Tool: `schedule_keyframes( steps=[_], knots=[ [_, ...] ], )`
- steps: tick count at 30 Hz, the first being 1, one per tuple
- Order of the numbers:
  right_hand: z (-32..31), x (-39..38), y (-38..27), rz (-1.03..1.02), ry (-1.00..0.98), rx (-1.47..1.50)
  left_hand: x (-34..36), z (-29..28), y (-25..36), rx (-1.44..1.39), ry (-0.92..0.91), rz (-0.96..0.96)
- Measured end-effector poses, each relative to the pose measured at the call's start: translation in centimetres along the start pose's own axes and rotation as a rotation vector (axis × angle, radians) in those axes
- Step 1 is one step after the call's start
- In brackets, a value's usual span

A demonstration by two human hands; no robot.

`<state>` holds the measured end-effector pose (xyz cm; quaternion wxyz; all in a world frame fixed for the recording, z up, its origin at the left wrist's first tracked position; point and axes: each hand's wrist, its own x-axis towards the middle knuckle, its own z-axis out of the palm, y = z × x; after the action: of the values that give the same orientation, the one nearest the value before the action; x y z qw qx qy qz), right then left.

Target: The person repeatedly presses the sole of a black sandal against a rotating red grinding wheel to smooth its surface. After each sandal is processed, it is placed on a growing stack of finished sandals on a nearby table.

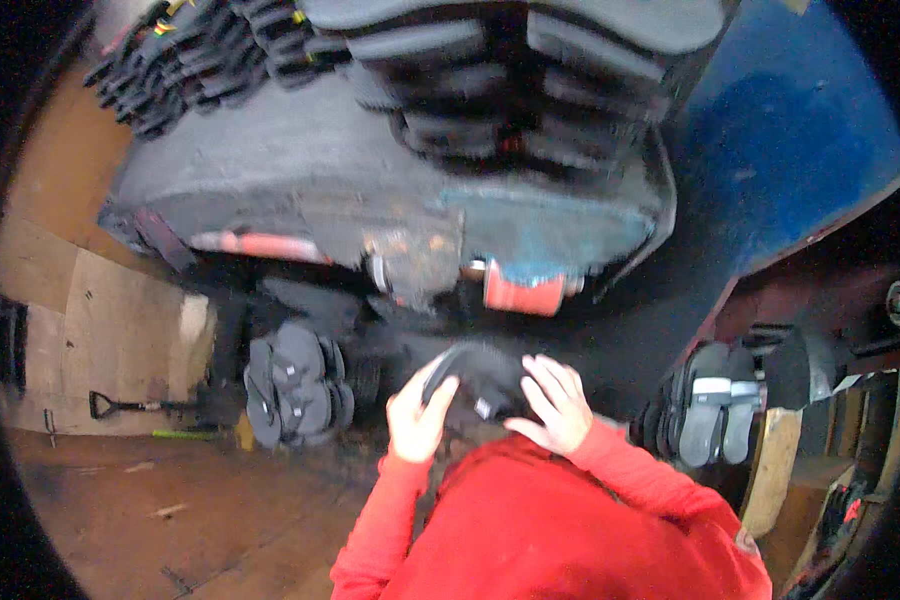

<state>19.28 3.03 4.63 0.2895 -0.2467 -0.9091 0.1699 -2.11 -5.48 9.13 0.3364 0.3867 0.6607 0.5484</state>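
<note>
The dark held piece looked matt, like rubber or foam, and the stacked sandals had the same dull finish. The red sleeve was of matt cloth. The tabletop looked rough and worn, the pale panel was bare wood, the blue board seemed smooth.

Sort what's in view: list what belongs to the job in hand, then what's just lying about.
Probably the job:
black piece between left hand and right hand
dark footwear stack, left
grey sandals, right

Apparently lying about:
D-handled tool
green strip
</note>
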Motion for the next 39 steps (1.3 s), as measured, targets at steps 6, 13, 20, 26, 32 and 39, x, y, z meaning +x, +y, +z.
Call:
schedule_keyframes(
  steps=[6, 13, 20, 26, 32, 39],
  knots=[
    [-8.1, 7.9, -1.2, -0.083, -0.058, -0.098, -2.1, -2.4, 5.5, -0.388, 0.125, 0.090],
    [-17.1, 13.9, -11.1, -0.320, 0.237, -0.474, -0.7, -4.5, 14.0, -0.750, 0.558, 0.310],
    [-16.7, 14.6, -15.3, -0.645, 0.609, -0.801, 0.2, -1.2, 19.7, -0.929, 0.452, 0.631],
    [-15.1, 14.4, -14.7, -0.546, 0.655, -0.990, 1.7, 0.4, 21.4, -0.908, 0.323, 0.592],
    [-25.8, 19.2, -6.3, -0.213, 0.735, -1.109, 4.5, 3.3, 24.4, -0.597, 0.051, 0.902],
    [-29.0, 31.0, -4.7, -0.143, 0.062, -0.887, 14.5, 9.2, 27.1, -0.331, 0.206, 0.643]
  ],
)
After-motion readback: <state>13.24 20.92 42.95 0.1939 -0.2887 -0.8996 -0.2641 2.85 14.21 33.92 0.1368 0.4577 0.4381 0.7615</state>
